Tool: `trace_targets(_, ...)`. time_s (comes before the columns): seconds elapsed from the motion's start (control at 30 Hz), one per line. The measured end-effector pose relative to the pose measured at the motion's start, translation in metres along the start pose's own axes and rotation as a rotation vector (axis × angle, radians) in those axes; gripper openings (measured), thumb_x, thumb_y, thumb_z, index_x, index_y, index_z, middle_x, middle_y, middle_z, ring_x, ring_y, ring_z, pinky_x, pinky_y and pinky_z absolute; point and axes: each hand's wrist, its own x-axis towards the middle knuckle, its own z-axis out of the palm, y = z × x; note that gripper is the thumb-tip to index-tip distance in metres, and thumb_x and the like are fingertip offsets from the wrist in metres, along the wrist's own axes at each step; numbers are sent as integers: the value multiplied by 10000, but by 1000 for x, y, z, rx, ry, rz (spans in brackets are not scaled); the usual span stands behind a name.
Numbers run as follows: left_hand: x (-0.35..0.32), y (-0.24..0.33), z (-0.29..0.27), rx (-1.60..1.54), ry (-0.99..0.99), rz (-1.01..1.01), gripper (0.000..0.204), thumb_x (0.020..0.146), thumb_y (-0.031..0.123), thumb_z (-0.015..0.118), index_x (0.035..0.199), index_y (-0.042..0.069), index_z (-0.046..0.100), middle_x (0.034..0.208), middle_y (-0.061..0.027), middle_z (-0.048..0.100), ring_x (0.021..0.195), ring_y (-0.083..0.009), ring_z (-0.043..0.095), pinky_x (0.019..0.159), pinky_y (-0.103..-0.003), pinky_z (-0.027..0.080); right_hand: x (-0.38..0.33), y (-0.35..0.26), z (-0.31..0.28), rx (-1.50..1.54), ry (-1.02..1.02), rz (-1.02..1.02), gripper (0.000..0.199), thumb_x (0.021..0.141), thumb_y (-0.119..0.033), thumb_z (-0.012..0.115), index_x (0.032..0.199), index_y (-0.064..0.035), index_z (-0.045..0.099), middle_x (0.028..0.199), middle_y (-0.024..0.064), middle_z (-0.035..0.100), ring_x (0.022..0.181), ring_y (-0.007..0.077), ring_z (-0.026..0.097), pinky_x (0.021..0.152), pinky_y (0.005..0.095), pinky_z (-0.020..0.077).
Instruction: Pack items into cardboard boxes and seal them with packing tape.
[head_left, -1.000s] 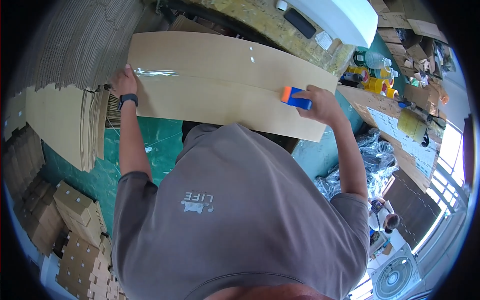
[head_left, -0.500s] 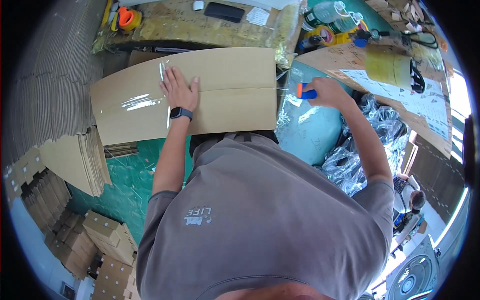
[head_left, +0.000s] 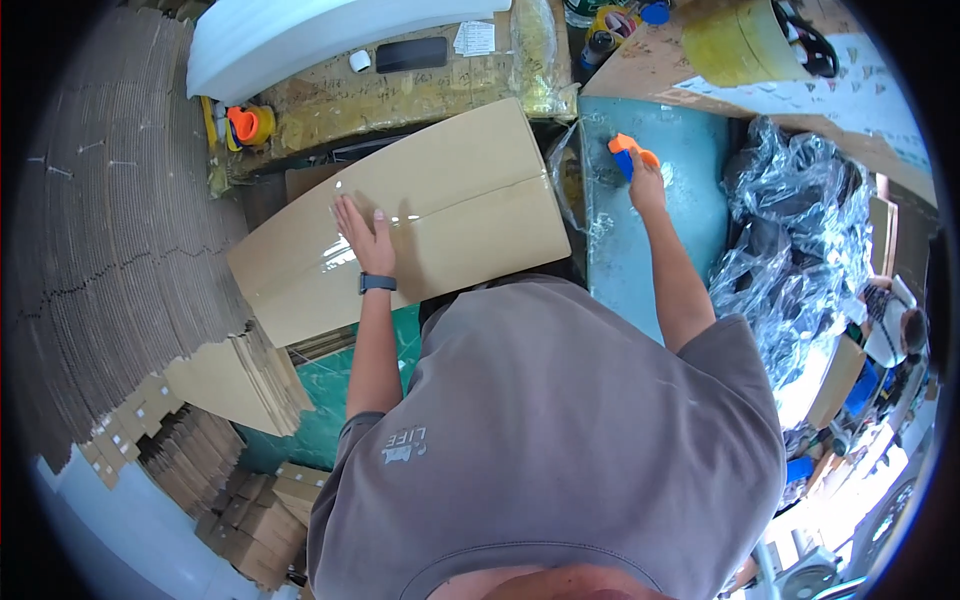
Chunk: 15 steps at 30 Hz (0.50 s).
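Note:
A flat brown cardboard carton [head_left: 475, 165] lies slanted before me, a crease running along it. My left hand [head_left: 370, 243] rests on it, fingers spread, beside a shiny strip of clear tape [head_left: 338, 257]. Over the blue-green surface [head_left: 690, 130] at the right, my right hand [head_left: 647, 188] is closed round an orange-and-blue tape dispenser [head_left: 622, 145]. That dispenser is apart from the carton, and its underside is hidden.
Stacked cardboard sheets [head_left: 110, 230] rise at the left. The far bench [head_left: 330, 95] bears a phone [head_left: 412, 54], white foam [head_left: 300, 35] and an orange tape holder [head_left: 243, 125]. Crumpled clear plastic [head_left: 800, 230] lies to the right, below a yellow tub [head_left: 745, 40].
The view has shifted, and the carton now lies more slanted, its right end farther up. My right hand, still gripping the dispenser, has turned so more of its orange part shows.

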Motion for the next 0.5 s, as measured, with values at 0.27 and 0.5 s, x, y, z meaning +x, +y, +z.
trace_targets(0.27, -7, -49, -49, 11, -143, 259, 939, 1014, 329, 705, 1749, -33, 247, 1823, -301, 225, 1709, -460, 164, 1393, -584, 89, -37, -312, -72, 776, 5, 190, 930, 1048, -724, 552, 1628, -2, 465, 1435, 341, 649, 1350, 514, 642, 1164, 596, 484)
trace_targets(0.5, -27, -347, -265, 479, 282, -744, 1005, 1066, 765, 445, 1521, -125, 550, 1623, -367, 506, 1517, -508, 482, 1225, -623, 373, -77, -378, -79, 180, 149, 252, 920, 1052, -727, 515, 1647, -29, 436, 1416, 330, 680, 1265, 520, 694, 1089, 607, 544)
